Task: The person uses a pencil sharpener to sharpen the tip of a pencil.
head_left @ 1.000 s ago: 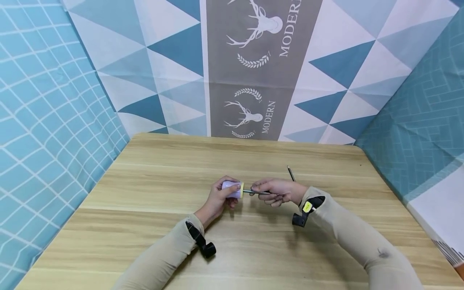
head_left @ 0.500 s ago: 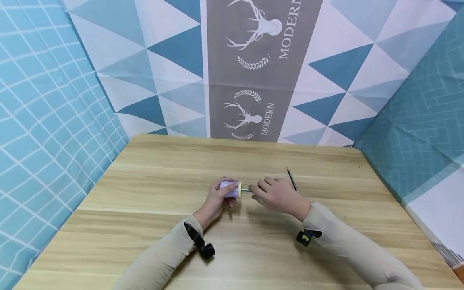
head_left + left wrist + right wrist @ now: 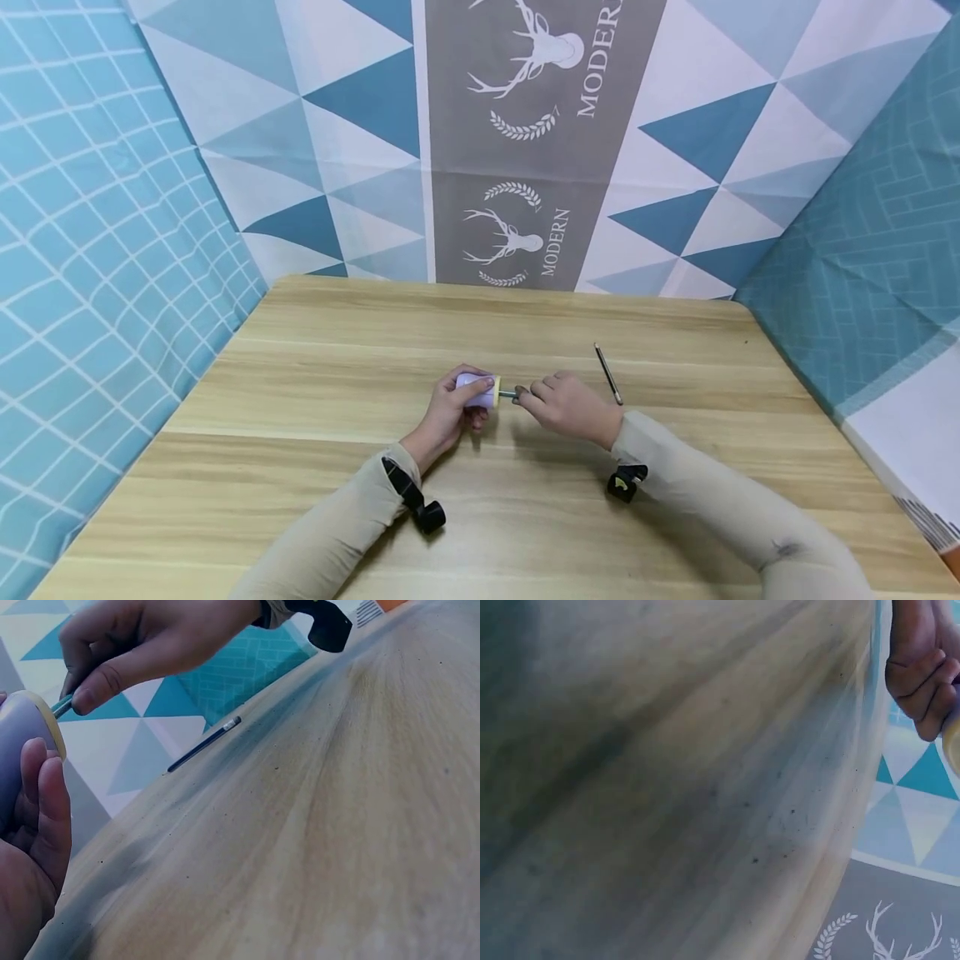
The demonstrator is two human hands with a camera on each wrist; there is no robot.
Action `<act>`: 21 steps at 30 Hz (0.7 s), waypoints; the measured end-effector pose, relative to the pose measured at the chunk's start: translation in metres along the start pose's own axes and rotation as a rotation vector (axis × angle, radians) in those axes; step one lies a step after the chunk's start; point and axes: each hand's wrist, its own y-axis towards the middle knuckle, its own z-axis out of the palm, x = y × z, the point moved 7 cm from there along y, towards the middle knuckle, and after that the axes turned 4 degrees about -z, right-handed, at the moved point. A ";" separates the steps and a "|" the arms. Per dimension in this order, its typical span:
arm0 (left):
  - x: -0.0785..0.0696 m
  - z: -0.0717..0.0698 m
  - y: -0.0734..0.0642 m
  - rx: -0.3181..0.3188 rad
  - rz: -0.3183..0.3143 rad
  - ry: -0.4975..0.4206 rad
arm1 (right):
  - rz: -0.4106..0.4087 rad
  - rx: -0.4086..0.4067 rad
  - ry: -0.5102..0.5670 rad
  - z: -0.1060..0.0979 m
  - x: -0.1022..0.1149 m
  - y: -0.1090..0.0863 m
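My left hand (image 3: 438, 421) holds a lavender pencil sharpener (image 3: 484, 401) with a pale yellow rim, fingers and thumb wrapped round its body. From the rim side a dark green pencil (image 3: 507, 394) sticks out; its inner end is hidden. Thumb and fingers of my right hand (image 3: 566, 408) pinch this pencil close to its outer end. In the left wrist view the right hand (image 3: 150, 645) grips the pencil (image 3: 63, 706) just above the sharpener (image 3: 19, 742). The right wrist view catches only the left hand (image 3: 922, 675) and part of the yellow rim (image 3: 952, 742).
A second dark pencil (image 3: 608, 374) lies on the wooden table (image 3: 360, 333) beyond the right hand. Patterned cloth walls (image 3: 360, 150) stand behind the table and along both sides. Each wrist carries a small black camera (image 3: 430, 517).
My right hand has turned over from palm-side to knuckles-up round the pencil, then drawn slightly nearer, uncovering the loose pencil. The left hand and sharpener have hardly moved.
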 end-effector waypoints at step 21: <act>0.001 -0.001 0.000 -0.004 -0.001 -0.034 | 0.994 0.411 1.531 0.041 -0.040 -0.013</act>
